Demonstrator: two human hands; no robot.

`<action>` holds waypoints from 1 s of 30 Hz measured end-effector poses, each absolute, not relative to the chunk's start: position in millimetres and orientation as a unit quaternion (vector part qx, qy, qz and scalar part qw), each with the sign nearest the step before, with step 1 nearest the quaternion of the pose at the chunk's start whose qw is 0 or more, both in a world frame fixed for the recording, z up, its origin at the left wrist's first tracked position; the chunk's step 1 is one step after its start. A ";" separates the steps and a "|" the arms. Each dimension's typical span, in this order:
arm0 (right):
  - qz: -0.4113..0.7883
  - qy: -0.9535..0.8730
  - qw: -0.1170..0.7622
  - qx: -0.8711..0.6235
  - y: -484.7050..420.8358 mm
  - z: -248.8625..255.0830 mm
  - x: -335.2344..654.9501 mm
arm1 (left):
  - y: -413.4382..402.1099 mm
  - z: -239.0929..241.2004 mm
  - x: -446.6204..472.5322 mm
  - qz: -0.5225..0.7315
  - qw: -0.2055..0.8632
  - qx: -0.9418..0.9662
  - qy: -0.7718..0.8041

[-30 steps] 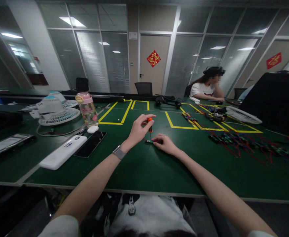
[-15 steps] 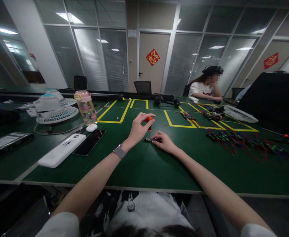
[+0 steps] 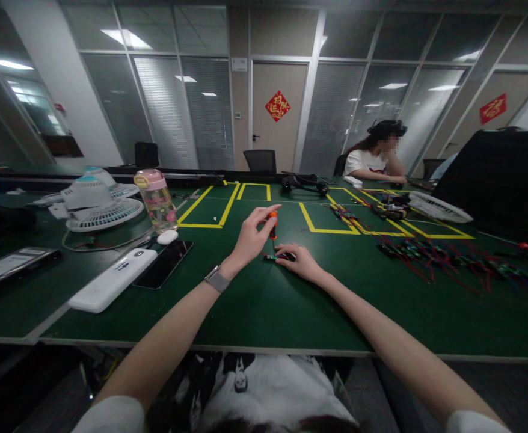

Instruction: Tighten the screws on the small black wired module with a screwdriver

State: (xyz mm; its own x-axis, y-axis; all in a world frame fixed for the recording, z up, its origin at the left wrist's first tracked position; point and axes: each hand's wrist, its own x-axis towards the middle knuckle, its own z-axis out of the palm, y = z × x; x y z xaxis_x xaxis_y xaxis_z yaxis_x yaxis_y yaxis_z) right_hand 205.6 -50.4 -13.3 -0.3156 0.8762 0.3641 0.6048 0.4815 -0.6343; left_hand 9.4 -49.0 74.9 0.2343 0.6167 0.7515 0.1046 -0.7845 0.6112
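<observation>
My left hand [image 3: 252, 233], with a watch on its wrist, is closed around the orange and black handle of a screwdriver [image 3: 273, 220]. The screwdriver stands nearly upright, its thin shaft pointing down at a small green circuit board [image 3: 269, 257]. Whether the tip sits in a screw is too small to tell. My right hand [image 3: 299, 261] rests on the green table [image 3: 264, 307] and pinches the board's right end, its fingers covering part of it. Dark wires show beside those fingers.
Several boards with tangled red and blue wires [image 3: 444, 258] lie to the right. On the left are a white power bank [image 3: 115, 279], a black phone [image 3: 167, 266], a pink-lided bottle [image 3: 156, 201] and white fans [image 3: 104, 207]. A co-worker [image 3: 372, 157] sits across the table.
The view has shifted slightly. My left hand's fingers have turned a little on the screwdriver handle, which stays over the board. My right hand keeps holding the board in about the same place.
</observation>
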 end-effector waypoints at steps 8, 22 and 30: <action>0.209 -0.785 0.345 -0.470 -52.1 -9.7 204.9 | -47.5 73.8 7.0 0.569 0.232 0.752 0.238; 0.231 -0.758 0.399 -0.462 -54.5 -7.6 203.6 | -48.6 73.5 5.7 0.562 0.226 0.760 0.236; 0.350 -0.640 0.590 -0.347 -51.5 17.5 182.3 | -52.4 72.5 16.5 0.572 0.204 0.759 0.235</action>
